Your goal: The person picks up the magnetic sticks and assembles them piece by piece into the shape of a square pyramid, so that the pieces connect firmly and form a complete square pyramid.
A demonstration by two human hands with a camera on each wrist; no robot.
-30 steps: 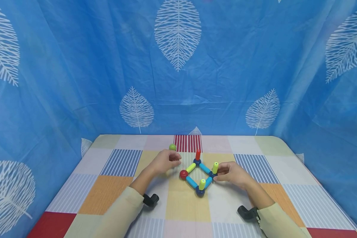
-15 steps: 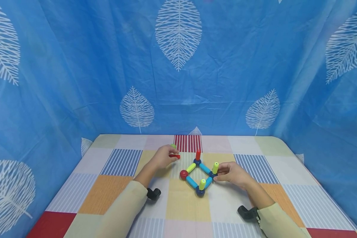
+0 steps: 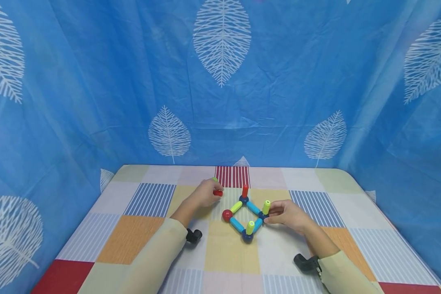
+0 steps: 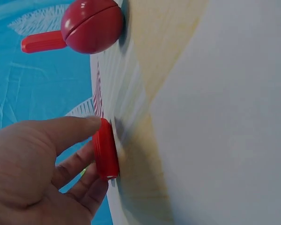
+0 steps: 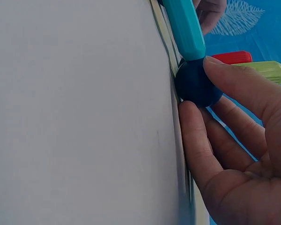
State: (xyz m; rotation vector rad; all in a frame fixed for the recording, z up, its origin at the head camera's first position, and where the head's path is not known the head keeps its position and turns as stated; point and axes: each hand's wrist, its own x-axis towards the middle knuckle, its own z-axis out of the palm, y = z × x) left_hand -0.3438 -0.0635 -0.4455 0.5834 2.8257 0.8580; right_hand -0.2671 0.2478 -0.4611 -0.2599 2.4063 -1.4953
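My left hand (image 3: 205, 194) pinches a short red rod (image 4: 105, 152) low over the tablecloth, thumb at one end and fingers behind it. Thumb and fingers of my right hand (image 3: 288, 217) hold a dark blue ball (image 5: 196, 84) at the right corner of a diamond-shaped frame. Light blue rods (image 3: 237, 225) and one yellow-green rod (image 3: 236, 207) form its sides. A red ball (image 3: 227, 215) makes the left corner. From the far corner rises an upright red rod (image 3: 245, 191); yellow-green rods (image 3: 250, 227) stand on the near and right corners.
Behind my left hand a green ball (image 3: 214, 179) is mostly hidden. A patchwork tablecloth (image 3: 231, 257) covers the table, and a blue curtain with white leaves (image 3: 220, 134) encloses the back and sides. Each wrist wears a black camera mount (image 3: 306, 263).
My left hand has moved slightly back, away from the red ball, and taken hold of the red rod, covering more of the green ball. The right hand and the frame have stayed put.
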